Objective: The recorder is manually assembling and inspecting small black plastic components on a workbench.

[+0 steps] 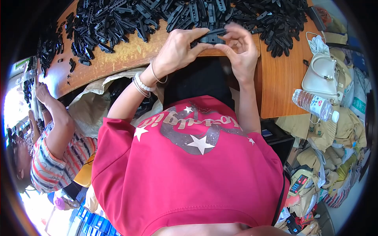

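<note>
I see both hands raised over the bench (130,55) edge: the left hand (177,49) and right hand (240,49) pinch one black plastic part (210,37) between fingers, beside the pile of parts (157,15) for easy reach.

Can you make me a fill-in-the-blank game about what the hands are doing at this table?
1. The left hand and the right hand together hold one ____ plastic part.
2. A big pile of black plastic parts lies on the ____ table.
3. The white handbag sits on the person's ____ side.
4. Near the handbag lies a clear plastic ____ with a white cap.

Missing words: black; wooden; right; bottle
</note>
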Tool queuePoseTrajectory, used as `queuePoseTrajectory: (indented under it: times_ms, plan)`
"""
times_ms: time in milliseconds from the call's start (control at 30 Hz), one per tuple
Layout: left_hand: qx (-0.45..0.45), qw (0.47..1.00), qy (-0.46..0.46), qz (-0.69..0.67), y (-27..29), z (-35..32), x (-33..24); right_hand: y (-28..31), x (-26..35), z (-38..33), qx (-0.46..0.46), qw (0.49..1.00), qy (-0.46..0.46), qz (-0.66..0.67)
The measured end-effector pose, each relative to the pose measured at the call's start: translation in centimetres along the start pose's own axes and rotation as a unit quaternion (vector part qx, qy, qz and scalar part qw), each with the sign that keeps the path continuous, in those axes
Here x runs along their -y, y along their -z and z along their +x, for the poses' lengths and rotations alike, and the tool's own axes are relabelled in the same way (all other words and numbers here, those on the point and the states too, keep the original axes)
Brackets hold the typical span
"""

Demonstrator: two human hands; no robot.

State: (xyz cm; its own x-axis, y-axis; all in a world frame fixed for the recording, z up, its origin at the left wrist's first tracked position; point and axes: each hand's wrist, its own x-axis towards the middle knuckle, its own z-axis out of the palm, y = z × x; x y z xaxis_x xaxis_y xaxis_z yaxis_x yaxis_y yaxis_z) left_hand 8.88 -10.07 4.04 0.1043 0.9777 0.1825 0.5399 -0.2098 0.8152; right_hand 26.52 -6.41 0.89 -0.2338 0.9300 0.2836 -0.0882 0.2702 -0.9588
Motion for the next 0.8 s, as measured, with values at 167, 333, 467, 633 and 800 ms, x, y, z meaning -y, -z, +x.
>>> queuePoseTrajectory:
  times_ms: [167, 333, 467, 633, 800]
  plan:
    - [0.003, 0.995, -0.094, 0.042, 0.1, 0.0, 0.0, 0.8, -0.3, -0.5, 0.050, 0.996, -0.069, -0.002]
    - [0.048, 0.977, 0.096, -0.185, 0.3, -0.1, -0.9, 1.5, 0.2, 0.9, 0.108, 0.984, -0.135, 0.044]
    - [0.033, 0.945, 0.210, -0.250, 2.9, 0.3, 1.1, 3.6, -2.8, 4.9, -0.034, 0.980, 0.044, -0.193]
    - [-0.048, 0.930, 0.187, -0.314, 4.0, 3.0, 3.8, 6.5, -5.6, 7.5, -0.019, 0.841, 0.166, -0.515]
    - [-0.020, 0.987, 0.010, 0.161, 3.5, 5.2, 5.4, 6.0, -6.1, 7.0, -0.062, 0.880, 0.169, -0.439]
